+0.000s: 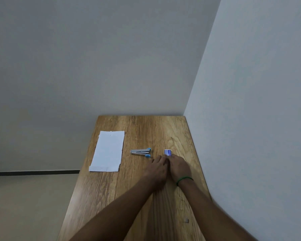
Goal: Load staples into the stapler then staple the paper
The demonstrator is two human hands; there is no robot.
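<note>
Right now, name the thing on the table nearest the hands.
The small staple box, just beyond the right hand; the stapler lies farther left, the paper farthest.

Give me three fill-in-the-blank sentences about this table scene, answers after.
1. The stapler lies ___ the paper and the staple box.
2. The band on the right wrist is ___.
3. The table top shows ___ grain.
Missing words: between; green; wood.

One wide-angle view, worn on the head, looks forward and down from the near end of the tabletop (111, 197) toward the corner where back wall (94, 66) meets side wall (259, 101), close enough that the left hand (156, 169) and right hand (179, 167) sit mid-frame.
</note>
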